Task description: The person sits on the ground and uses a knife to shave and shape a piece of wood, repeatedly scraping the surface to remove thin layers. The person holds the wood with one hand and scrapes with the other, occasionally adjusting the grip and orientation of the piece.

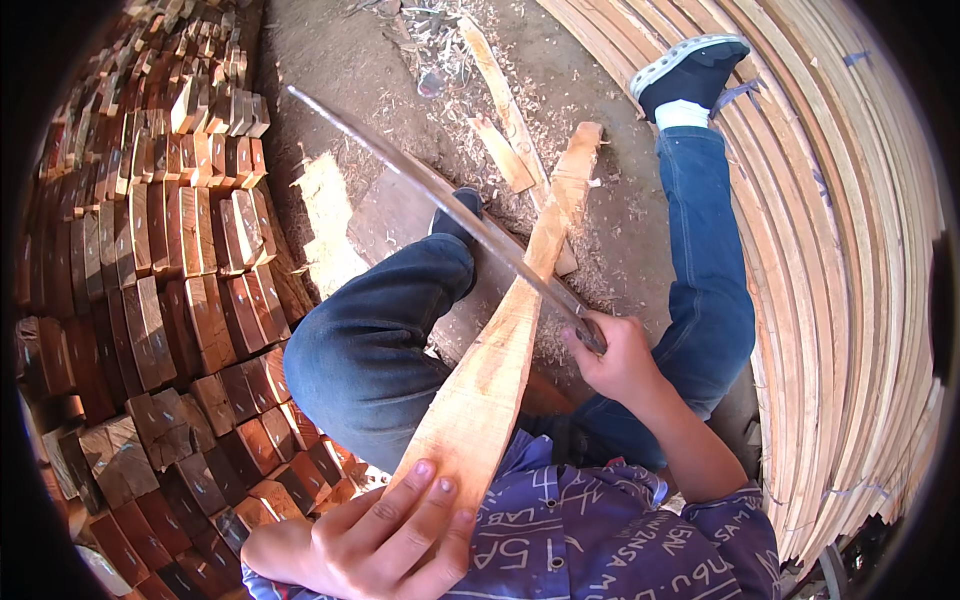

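A pale wooden board (490, 370), cut like a paddle, slants from my shirt front toward the ground, its narrow end far. My left hand (410, 535) grips its wide near end, fingers lying over the upper face; the thumb is hidden. In my right hand (615, 358) is the near end of a long, narrow metal blade (490, 236), which looks like a machete seen almost edge-on. The blade passes across the board's narrow part and points to the far left. Whether it touches the wood I cannot tell.
Stacked wooden blocks (165, 330) rise along the left. Long curved-looking planks (820, 250) are piled on the right, under my outstretched foot (690, 75). Offcut strips (500, 90) and shavings lie on the dirt floor ahead. My bent left knee (350, 340) is beside the board.
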The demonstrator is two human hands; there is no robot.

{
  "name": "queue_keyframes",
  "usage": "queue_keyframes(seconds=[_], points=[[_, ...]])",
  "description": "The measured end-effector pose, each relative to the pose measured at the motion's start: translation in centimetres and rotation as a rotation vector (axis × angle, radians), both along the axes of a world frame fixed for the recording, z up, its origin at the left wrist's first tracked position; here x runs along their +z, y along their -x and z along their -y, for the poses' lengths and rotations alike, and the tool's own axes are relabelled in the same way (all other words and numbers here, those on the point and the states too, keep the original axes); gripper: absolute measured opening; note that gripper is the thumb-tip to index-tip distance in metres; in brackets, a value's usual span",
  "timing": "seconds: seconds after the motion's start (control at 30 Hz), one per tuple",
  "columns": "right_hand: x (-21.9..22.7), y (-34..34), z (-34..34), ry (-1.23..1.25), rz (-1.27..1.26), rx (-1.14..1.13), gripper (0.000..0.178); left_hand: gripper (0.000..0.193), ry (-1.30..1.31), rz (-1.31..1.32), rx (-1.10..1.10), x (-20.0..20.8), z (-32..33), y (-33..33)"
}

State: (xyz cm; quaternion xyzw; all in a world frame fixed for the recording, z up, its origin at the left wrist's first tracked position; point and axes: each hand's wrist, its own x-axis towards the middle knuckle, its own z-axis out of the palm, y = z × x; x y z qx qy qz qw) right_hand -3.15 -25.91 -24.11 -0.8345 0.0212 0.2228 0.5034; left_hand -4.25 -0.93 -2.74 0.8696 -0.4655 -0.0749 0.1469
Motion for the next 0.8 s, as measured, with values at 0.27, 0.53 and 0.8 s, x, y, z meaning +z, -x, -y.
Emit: queue_keyframes(seconds=[0.27,0.53,0.8], points=[[-2.5,-0.6,-0.3,0.062,0.093,0.024,0.015,0.022,0.008,-0.067,0.129,0.6,-0.5,-0.7],[-1.0,-1.1,-1.1,0.107,0.134,0.051,0.018,0.021,0.030,-0.052,0.162,0.0,-0.9,0.1],[0.2,-0.6,-1.2,0.013,0.058,0.030,0.021,0.025,0.028,-0.047,0.170,0.2,-0.7,0.0]])
